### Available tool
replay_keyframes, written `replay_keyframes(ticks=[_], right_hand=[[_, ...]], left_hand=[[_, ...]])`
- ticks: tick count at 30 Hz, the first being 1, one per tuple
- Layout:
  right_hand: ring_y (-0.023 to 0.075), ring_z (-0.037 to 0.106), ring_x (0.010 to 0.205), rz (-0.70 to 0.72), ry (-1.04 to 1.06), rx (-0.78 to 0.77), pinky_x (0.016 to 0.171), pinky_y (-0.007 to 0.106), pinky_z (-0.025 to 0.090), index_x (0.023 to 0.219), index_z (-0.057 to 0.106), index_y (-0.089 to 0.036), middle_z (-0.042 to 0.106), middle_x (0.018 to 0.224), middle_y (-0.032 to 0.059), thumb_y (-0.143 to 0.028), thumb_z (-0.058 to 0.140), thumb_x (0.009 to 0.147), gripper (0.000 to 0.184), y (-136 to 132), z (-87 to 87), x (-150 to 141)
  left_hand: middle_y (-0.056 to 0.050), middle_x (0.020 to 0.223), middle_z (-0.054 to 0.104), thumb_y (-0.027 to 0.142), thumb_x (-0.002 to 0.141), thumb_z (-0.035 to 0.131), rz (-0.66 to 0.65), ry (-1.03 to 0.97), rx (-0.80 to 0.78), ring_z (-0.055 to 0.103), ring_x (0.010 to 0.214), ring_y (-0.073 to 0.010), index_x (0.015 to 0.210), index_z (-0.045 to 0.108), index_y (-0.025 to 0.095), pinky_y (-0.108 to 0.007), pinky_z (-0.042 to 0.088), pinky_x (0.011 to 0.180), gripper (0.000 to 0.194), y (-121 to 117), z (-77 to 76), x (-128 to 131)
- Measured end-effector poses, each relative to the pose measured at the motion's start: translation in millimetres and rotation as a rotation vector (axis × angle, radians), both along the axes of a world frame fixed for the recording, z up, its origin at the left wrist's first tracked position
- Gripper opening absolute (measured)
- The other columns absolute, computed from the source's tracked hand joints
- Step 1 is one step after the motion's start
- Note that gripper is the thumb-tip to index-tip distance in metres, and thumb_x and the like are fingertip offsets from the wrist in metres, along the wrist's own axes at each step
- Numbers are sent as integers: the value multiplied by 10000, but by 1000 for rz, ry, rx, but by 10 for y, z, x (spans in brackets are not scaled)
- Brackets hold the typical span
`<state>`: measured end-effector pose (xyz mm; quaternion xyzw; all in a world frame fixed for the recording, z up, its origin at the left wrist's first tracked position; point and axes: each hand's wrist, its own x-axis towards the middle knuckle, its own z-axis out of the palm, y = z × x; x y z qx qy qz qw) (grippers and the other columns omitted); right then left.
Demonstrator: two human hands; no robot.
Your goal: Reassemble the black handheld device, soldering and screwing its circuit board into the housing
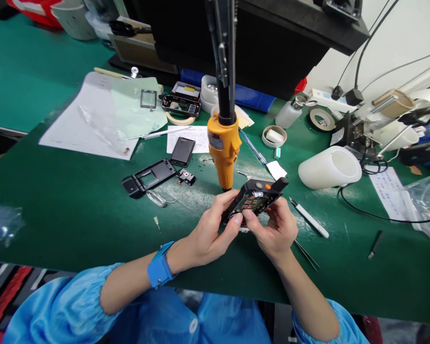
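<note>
Handset (261, 203), antenna stub toward the far right, is held tilted over the near-middle of the green bench (75, 215), just beside the tip of the hanging orange driver (224, 143). Its PCB (249, 204) is exposed and faces up.

L hand (211, 234) wraps the left side, R hand (275, 229) the right; fingers curled in to the body's width, both thumbs nearly side by side at the near end. Thumb contact is small in view, prob. on the rim or just inside, can't be sure.

To do it well: support from beneath w/ the fingers, press w/ thumb pads on frame rather than comps, equal force L & R, no twist. If it resists, ease off & check seating vs. forcing it. Tilt is OK for viewing, but loose bits could slide out.

Open housing (161, 172) lies left, dark panel (182, 150) a bit farther, white-handled knife (311, 220) right, tweezers (308, 255) nearer; mind the blade w/ the R forearm. Small black module (186, 177) sits just beside the housing; elbows clear of it, pls.
</note>
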<state>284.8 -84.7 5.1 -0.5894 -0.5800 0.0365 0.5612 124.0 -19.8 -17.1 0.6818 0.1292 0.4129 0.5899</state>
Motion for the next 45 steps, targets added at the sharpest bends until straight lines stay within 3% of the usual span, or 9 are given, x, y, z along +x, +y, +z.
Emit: replay_keyframes(ticks=[7,11,14,17,20,31,39,45], right_hand=[[150,753,688,-60,-162,71,632,239,680,1203,700,-247,769,902,5,-382,799,1010,255,-30,-18,19],[185,793,737,-68,-216,113,647,267,688,1220,714,-234,802,926,39,-405,775,1028,264,-60,11,18],[218,838,862,18,-215,120,749,295,714,1270,701,-205,832,1014,90,-355,734,1054,265,-71,52,10],[237,846,916,89,-214,157,792,322,720,1316,685,-188,835,1054,116,-294,725,1051,288,-62,73,1],[237,832,873,59,-223,204,756,335,716,1329,688,-198,822,1016,98,-268,733,1037,303,-44,68,-5],[193,755,724,30,-182,151,647,305,663,1246,690,-223,769,909,29,-212,769,978,280,-37,56,-32],[255,836,908,91,-130,114,784,370,720,1255,702,-204,833,1049,107,-150,796,937,336,-81,69,-25],[256,840,930,138,-129,82,793,388,727,1217,696,-217,839,1060,98,-118,801,927,325,-101,136,-8]], left_hand=[[-89,1335,725,169,1126,570,52,20,167,797,1049,-179,1665,385,285,-276,653,976,581,35,-12,-31],[-153,1414,715,178,1137,536,100,-39,326,794,1208,-228,1674,386,222,-312,660,1045,559,64,47,-33],[-179,1401,734,200,1149,523,148,-70,418,776,1286,-249,1670,390,182,-322,655,1082,537,73,79,-37],[-180,1370,751,206,1145,541,161,-75,423,790,1258,-247,1666,393,176,-312,664,1056,541,66,71,-47],[-177,1389,743,211,1146,542,149,-67,396,792,1255,-241,1666,386,186,-306,664,1054,544,55,50,-54],[-169,1349,738,201,1141,541,153,-30,391,807,1192,-236,1653,398,188,-311,688,997,531,61,45,-64],[-158,1314,733,200,1126,566,175,-41,396,808,1179,-243,1639,422,178,-305,690,987,534,35,27,-67],[-145,1296,749,163,1103,568,147,-12,423,824,1128,-255,1653,390,211,-332,709,946,580,72,114,-88]])
